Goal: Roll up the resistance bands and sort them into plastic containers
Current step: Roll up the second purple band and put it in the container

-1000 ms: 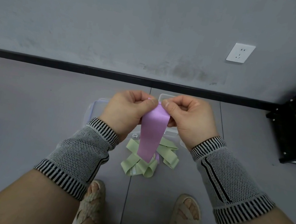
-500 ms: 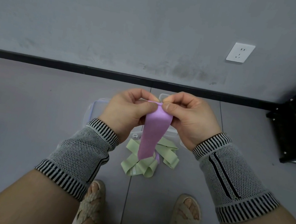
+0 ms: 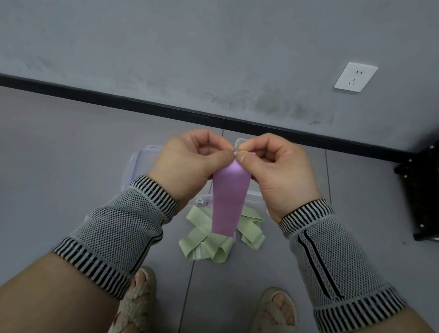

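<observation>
A purple resistance band (image 3: 228,201) hangs in front of me as a flat strip. My left hand (image 3: 189,163) and my right hand (image 3: 277,172) both pinch its top end between thumb and fingers, the fingertips meeting. Below it on the grey floor lies a loose heap of pale green bands (image 3: 210,239). Clear plastic containers (image 3: 142,157) stand on the floor behind my hands, mostly hidden by them.
A black metal shelf (image 3: 435,198) with a cardboard box stands at the right against the grey wall. A white socket (image 3: 355,77) is on the wall. My sandalled feet (image 3: 135,305) are at the bottom of the view.
The hanging purple strip has grown shorter as its top end is wound between my fingers. Both hands stay at about the same height, fingertips now closer together.
</observation>
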### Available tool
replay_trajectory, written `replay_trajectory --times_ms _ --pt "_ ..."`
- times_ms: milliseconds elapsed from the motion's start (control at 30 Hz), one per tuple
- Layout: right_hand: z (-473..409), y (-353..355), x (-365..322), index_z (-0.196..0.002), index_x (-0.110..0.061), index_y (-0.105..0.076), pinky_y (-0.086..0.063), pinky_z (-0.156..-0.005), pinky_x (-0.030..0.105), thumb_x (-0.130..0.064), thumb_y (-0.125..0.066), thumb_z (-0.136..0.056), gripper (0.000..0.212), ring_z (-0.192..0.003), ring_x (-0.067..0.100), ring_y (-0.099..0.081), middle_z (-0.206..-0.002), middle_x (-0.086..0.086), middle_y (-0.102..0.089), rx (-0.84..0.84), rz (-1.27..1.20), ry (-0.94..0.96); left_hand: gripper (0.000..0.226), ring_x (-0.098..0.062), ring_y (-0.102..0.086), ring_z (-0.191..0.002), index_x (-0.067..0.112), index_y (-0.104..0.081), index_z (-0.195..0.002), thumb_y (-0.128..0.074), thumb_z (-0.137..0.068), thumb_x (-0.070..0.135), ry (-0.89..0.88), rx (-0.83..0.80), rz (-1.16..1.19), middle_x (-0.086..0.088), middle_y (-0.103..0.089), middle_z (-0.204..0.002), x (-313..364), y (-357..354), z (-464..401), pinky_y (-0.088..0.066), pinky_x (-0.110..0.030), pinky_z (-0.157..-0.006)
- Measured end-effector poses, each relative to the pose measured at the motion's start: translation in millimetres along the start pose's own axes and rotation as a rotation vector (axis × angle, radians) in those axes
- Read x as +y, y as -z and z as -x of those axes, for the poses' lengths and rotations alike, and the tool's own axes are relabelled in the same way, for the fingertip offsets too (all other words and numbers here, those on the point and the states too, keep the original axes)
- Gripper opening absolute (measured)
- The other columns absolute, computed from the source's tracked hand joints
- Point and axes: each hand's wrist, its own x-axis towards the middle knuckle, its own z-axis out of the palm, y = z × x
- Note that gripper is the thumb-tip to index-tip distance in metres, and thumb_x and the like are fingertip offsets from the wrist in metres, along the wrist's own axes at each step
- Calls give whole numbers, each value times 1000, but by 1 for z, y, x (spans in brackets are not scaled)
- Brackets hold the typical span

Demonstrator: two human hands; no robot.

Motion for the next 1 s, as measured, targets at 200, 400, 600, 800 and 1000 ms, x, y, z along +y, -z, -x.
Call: replay_trajectory --times_ms 200,400,600,800,1000 --pt "3 2 -2 -77 -13 -68 -58 -74 36 -4 -66 -85 12 -73 18 -66 -80 12 -70 -64 -69 -47 16 -19 -58 -67 13 -63 -73 -66 -81 0 -40 19 -54 -8 -63 -66 -1 4 -1 -50 -30 -65" --pt "1 2 -2 -74 -14 -68 -56 -69 35 -1 -67 -83 16 -68 20 -64 -75 13 -69 -40 -39 -41 19 -20 -60 -70 15 -63 -76 -64 -82 -3 -76 17 -92 -6 -66 -69 -1 6 0 -49 -34 -70" --pt "1 0 -1 -70 -19 -66 -54 -80 45 3 -67 -80 25 -73 22 -61 -74 9 -65 -16 -49 -22 18 -14 -63 -68 16 -62 -79 -67 -80 -1 -38 32 -48 -1 -71 -70 -1 6 -1 -51 -28 -68" --pt "1 -2 -2 -70 -16 -63 -55 -72 27 7 -66 -80 26 -68 10 -61 -70 -2 -65 20 -61 10 10 -21 -56 -69 13 -65 -77 -72 -78 6 11 65 -41 -12 -66 -73 0 5 -2 -47 -30 -63" --pt "2 -3 -3 -74 -17 -63 -54 -72 21 8 -66 -79 25 -69 5 -61 -73 -4 -66 21 -59 32 15 -16 -62 -67 18 -66 -74 -70 -80 4 -37 58 -68 -4 -68 -69 -1 7 -3 -51 -30 -66"
